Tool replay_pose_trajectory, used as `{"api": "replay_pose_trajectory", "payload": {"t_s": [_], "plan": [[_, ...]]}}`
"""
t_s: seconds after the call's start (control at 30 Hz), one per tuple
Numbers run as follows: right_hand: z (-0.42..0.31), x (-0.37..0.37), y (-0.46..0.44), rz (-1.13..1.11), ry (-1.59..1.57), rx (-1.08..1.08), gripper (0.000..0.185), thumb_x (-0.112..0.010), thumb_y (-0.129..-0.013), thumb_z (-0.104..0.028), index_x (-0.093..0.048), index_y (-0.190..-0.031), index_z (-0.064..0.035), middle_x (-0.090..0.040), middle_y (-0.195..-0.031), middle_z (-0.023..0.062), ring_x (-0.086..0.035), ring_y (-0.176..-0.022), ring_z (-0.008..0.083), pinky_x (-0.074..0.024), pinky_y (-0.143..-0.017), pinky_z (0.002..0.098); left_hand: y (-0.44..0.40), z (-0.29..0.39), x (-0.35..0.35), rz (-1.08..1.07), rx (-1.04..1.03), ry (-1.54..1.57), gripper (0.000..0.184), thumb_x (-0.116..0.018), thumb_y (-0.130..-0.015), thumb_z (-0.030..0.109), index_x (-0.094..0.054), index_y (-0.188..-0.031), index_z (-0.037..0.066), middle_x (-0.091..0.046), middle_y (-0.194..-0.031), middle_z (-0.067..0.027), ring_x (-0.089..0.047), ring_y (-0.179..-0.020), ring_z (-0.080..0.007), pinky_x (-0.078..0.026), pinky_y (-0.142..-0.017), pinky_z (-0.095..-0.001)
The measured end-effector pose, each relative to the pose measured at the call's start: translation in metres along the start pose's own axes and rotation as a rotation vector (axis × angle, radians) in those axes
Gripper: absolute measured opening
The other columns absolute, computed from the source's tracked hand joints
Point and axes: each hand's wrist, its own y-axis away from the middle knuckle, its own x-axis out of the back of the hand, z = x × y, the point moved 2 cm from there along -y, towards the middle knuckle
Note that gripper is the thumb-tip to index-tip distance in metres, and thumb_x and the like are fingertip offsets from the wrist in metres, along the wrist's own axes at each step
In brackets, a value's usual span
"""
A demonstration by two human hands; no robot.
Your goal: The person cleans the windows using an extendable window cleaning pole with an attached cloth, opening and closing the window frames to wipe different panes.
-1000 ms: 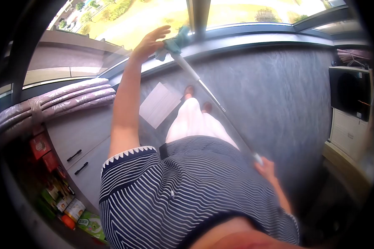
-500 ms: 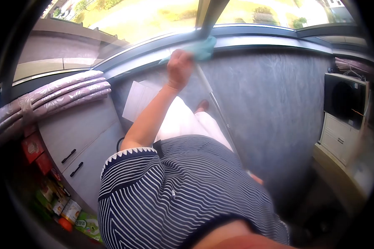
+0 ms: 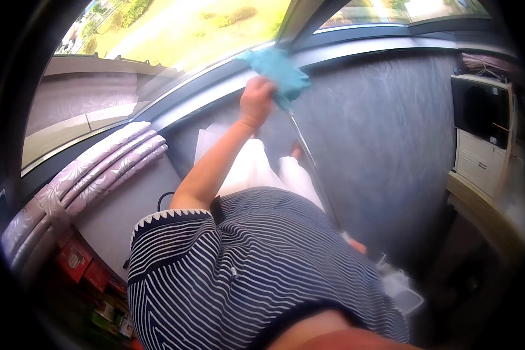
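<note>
My left hand [image 3: 256, 102] is closed on a teal cloth [image 3: 283, 76], which is bunched around the upper end of a metal pole [image 3: 304, 140], near the window frame. The pole slants down to the right past my white trousers. At its lower end, my right hand [image 3: 357, 245] shows only in part beside the striped shirt, with the fingers around the pole's white end piece. The shirt hides the rest of that hand.
Window ledge [image 3: 210, 90] runs across the top. Rolled patterned curtain [image 3: 99, 169] lies at the left above a grey cabinet [image 3: 119, 207] and red boxes [image 3: 76, 259]. A black-and-white cabinet [image 3: 478, 160] stands right, a clear plastic container [image 3: 405, 294] lower right.
My left hand has moved down and right from beside the cloth and has closed on it. The cloth and the pole's top have shifted right. The view has turned, and the plastic container has appeared.
</note>
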Motion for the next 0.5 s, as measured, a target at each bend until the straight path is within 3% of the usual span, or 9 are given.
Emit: {"api": "replay_pose_trajectory", "payload": {"t_s": [0.1,0.2,0.3,0.37,0.5], "plan": [[-0.044,-0.008,0.01,0.073,-0.017,0.219,0.017,-0.06,-0.077,-0.015,-0.057,-0.074,0.0012,-0.052,-0.059,0.0001,-0.042,-0.054,0.0051,-0.0375,-0.049,0.0249,0.01,-0.009,0.001,-0.154,0.043,-0.068,0.038,-0.05,-0.065,-0.004,-0.056,-0.101,0.009,-0.054,-0.104,-0.011,-0.048,-0.099,-0.0322,-0.04,-0.086,-0.0371],[-0.084,0.001,-0.004,-0.135,-0.01,0.167,0.021,-0.058,-0.08,-0.019,-0.054,-0.074,0.0003,-0.051,-0.06,0.0002,-0.043,-0.05,0.0065,-0.0381,-0.047,0.0254,0.03,-0.009,-0.013,-0.258,0.135,-0.042,0.054,-0.049,-0.063,-0.004,-0.047,-0.116,0.006,-0.05,-0.11,-0.0162,-0.045,-0.104,-0.0331,-0.038,-0.09,-0.0373],[-0.161,0.018,-0.008,-0.382,-0.061,-0.034,0.023,-0.052,-0.085,-0.022,-0.048,-0.074,-0.0027,-0.047,-0.056,-0.0006,-0.044,-0.045,0.0075,-0.0379,-0.042,0.0233,0.037,0.033,-0.01,-0.534,-0.029,-0.027,0.056,-0.052,-0.063,-0.002,-0.046,-0.117,0.006,-0.043,-0.119,-0.0146,-0.041,-0.11,-0.0329,-0.037,-0.09,-0.039],[-0.191,0.029,-0.013,-0.384,-0.08,-0.046,0.023,-0.05,-0.087,-0.023,-0.047,-0.074,-0.004,-0.047,-0.056,-0.0004,-0.046,-0.043,0.0065,-0.0378,-0.038,0.021,0.042,0.067,-0.01,-0.576,-0.225,-0.048,0.059,-0.058,-0.062,0.001,-0.045,-0.12,0.008,-0.041,-0.121,-0.0139,-0.038,-0.113,-0.0331,-0.036,-0.091,-0.0408],[-0.242,0.048,-0.024,-0.341,-0.065,0.069,0.022,-0.05,-0.087,-0.022,-0.048,-0.086,-0.0009,-0.048,-0.059,0.0004,-0.045,-0.041,0.0069,-0.0389,-0.036,0.0224,0.034,0.099,-0.023,-0.502,-0.193,0.078,0.067,-0.065,-0.062,0.008,-0.041,-0.124,0.011,-0.041,-0.122,-0.0139,-0.037,-0.115,-0.0338,-0.033,-0.093,-0.0421]]}}
